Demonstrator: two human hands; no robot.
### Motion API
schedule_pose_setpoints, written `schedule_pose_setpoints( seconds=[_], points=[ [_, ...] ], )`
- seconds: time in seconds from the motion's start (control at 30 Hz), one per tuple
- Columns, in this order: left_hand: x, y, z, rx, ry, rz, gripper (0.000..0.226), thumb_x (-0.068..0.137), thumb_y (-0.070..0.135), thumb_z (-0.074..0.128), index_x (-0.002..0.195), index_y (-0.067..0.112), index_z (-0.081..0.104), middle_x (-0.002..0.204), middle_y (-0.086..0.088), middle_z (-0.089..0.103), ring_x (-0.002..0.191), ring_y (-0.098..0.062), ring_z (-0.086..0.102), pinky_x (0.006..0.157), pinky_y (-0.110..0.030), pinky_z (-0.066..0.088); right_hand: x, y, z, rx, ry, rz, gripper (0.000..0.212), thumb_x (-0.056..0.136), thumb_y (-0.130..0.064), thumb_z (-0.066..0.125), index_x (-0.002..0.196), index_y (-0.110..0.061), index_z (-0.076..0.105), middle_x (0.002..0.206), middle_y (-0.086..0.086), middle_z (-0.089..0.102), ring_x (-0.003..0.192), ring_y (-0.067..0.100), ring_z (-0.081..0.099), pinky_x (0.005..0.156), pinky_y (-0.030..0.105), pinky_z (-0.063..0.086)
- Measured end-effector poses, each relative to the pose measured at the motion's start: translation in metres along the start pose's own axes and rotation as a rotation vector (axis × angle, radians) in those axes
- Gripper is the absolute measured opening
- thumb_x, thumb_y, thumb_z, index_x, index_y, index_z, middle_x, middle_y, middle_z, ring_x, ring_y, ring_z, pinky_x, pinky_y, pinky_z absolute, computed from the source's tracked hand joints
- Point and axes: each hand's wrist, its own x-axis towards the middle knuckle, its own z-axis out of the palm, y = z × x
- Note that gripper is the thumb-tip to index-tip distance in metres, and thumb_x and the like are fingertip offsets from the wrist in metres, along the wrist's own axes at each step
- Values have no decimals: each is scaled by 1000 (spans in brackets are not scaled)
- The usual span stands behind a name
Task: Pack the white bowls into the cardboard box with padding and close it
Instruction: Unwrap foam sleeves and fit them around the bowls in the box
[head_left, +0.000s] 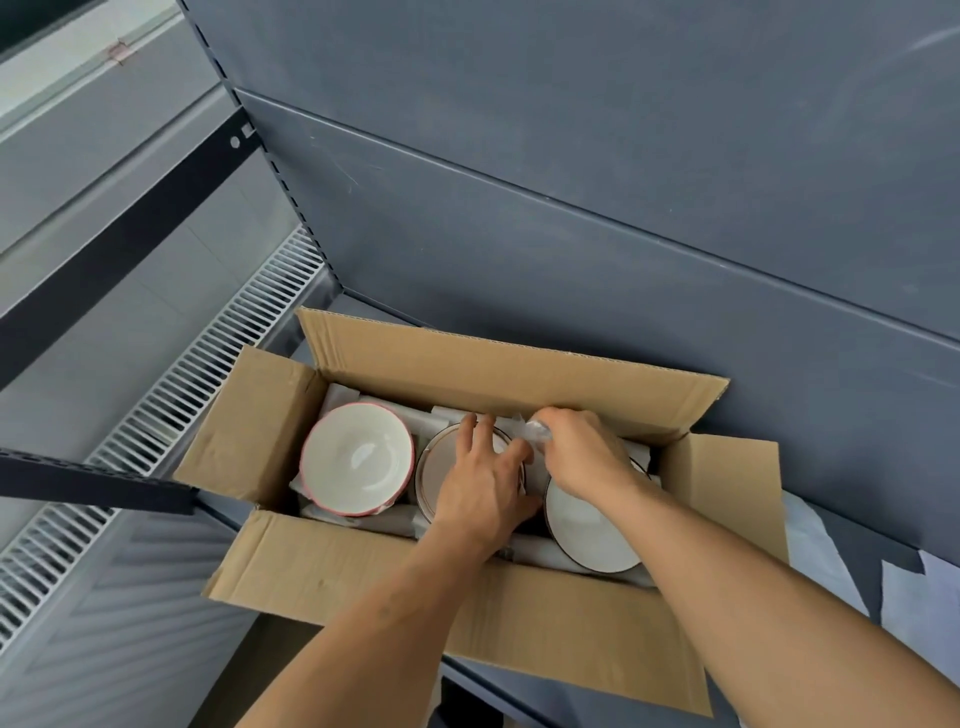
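An open cardboard box (332, 566) stands on a grey shelf with all its flaps up. Inside lie three white bowls on white padding: a red-rimmed bowl (356, 457) at the left, a dark-rimmed bowl (439, 462) in the middle, and another dark-rimmed bowl (589, 525) at the right. My left hand (480, 480) lies over the middle bowl with its fingers spread on the far rim. My right hand (576, 449) pinches a crumpled piece of white padding (530, 428) between the middle and right bowls, near the far wall.
A dark grey metal back panel (571, 208) rises right behind the box. White padding sheets (914, 597) lie on the shelf to the right. A black shelf bracket (93, 480) juts in at the left, above a white vent grille (171, 389).
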Motion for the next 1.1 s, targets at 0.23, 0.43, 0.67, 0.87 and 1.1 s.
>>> schedule_pose_setpoints(
  seconds=[0.23,0.43,0.67,0.87,1.1],
  points=[
    [2,-2,1,-3,1,1,52,84,39,65,131,25,47,158,-15,12,148,-32,-2,96,-43,48,23,-14,2,-240,-334,41,22,95,-14,50,112,-17,62,110,7,64,99,29,62,76,37,48],
    [-1,-9,3,-15,-36,28,75,83,47,65,146,29,30,163,-10,2,150,-27,-8,115,-42,31,25,-15,-2,-294,-429,12,28,90,-9,46,111,-14,64,104,6,64,96,26,61,80,37,50],
    [-3,-16,1,-84,-90,57,102,69,46,82,150,22,26,164,-5,-2,150,-18,-11,120,-35,12,12,-7,11,-368,-117,-44,25,92,-11,54,111,-24,63,109,2,69,102,25,65,76,34,44],
    [-6,-20,-3,-57,-103,57,100,72,47,79,153,28,23,164,-4,-2,151,-21,-9,121,-41,17,8,0,-3,-253,-239,-113,26,96,-16,46,116,-20,62,114,3,65,103,25,61,83,39,52],
    [-10,-20,0,-13,-22,-18,93,73,47,78,150,27,31,164,-2,8,151,-23,3,122,-40,14,3,13,-4,-173,-402,-23,39,93,-31,31,118,-26,61,136,4,57,120,29,53,94,43,45]
  ],
)
